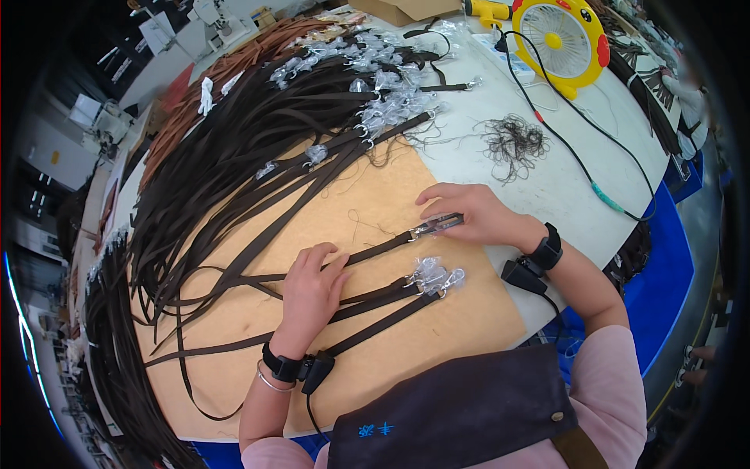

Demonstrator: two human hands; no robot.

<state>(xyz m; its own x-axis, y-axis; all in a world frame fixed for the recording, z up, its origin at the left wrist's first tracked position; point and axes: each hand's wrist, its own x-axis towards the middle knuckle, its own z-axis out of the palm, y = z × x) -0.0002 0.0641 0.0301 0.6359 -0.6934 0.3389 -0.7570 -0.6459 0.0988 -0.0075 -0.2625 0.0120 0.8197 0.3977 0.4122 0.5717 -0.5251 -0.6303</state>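
Observation:
A dark brown strap runs slantwise across the tan board, with metal hardware at its right end. My left hand lies over this strap, its fingers closed down on it. In my right hand is a small dark tool, which looks like thread snips, held against the strap's hardware end. Part of the tool is hidden by my fingers. Just below, several finished-looking straps lie side by side, their metal clasps wrapped in clear plastic.
A large heap of dark straps covers the left and far side, with plastic-wrapped clasps. Brown straps lie behind. A tangle of loose thread, a yellow fan and its black cable occupy the white table's right.

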